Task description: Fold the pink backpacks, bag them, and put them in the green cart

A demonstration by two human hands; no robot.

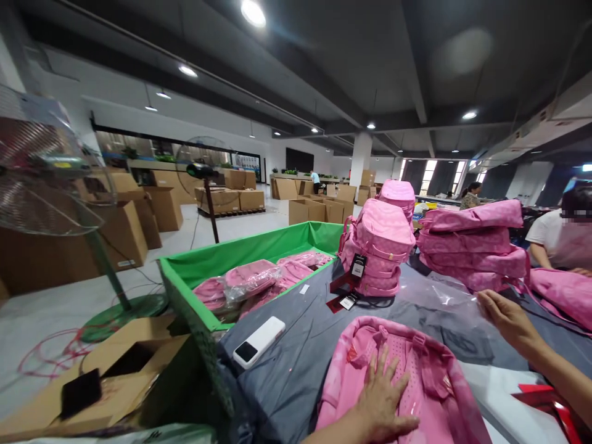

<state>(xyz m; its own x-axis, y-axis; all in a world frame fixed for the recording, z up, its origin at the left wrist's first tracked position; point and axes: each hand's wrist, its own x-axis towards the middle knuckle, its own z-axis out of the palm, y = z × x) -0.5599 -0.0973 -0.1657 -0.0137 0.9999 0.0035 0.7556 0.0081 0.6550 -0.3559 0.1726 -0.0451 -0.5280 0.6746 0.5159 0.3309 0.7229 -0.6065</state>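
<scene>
A pink backpack (342, 376) lies flat on the grey-covered table (296, 345) close in front of me, its strap side up. My left hand (383, 394) rests on it with the fingers spread. Out to the right, my right hand (504, 317) pinches the edge of a clear plastic bag (439, 296), which lies across the table. Beyond the backpack stands an upright pink backpack (382, 231) with black hang tags (357, 266). A white phone (259, 342) lies to the left of my left hand.
A green-lined bin (185, 271) holds several bagged pink packs (254, 277). More pink backpacks (472, 240) are stacked at the right, near a co-worker (555, 234). An open carton (134, 370) and standing fans (206, 172) are on the left. White sheets and a red object (550, 401) lie lower right.
</scene>
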